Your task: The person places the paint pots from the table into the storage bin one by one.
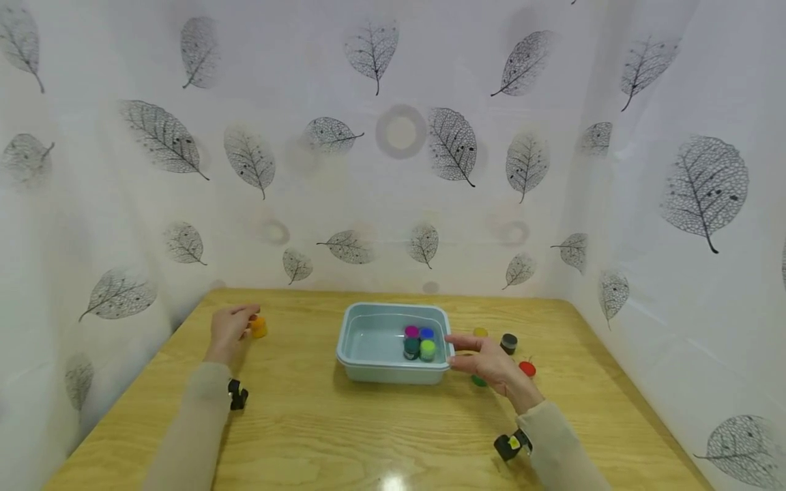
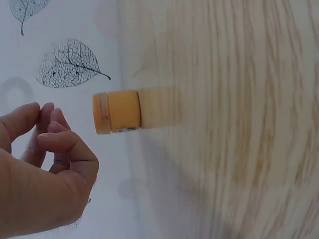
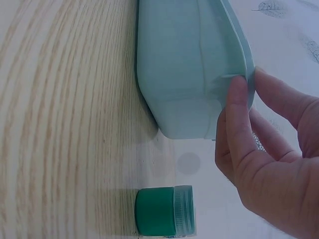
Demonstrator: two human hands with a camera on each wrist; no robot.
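Observation:
An orange paint jar (image 1: 259,327) stands upright near the left side of the table. Beside it is my left hand (image 1: 230,331), its fingers loosely bent; the left wrist view shows a gap between this hand (image 2: 55,174) and the jar (image 2: 117,112). My right hand (image 1: 494,365) pinches the right-hand rim of a pale blue plastic bin (image 1: 393,374), with thumb and fingers on either side of the edge (image 3: 246,74). Grouped inside the bin's right half are a magenta jar (image 1: 412,332), a blue jar (image 1: 426,333), a dark green jar (image 1: 411,350) and a lime jar (image 1: 427,350).
Right of the bin stand a yellow-topped jar (image 1: 481,332), a black jar (image 1: 508,343), a red-topped jar (image 1: 527,369) and a green jar (image 3: 157,211), close to my right hand. A leaf-print curtain (image 1: 399,204) surrounds the back and sides of the wooden table (image 1: 319,436).

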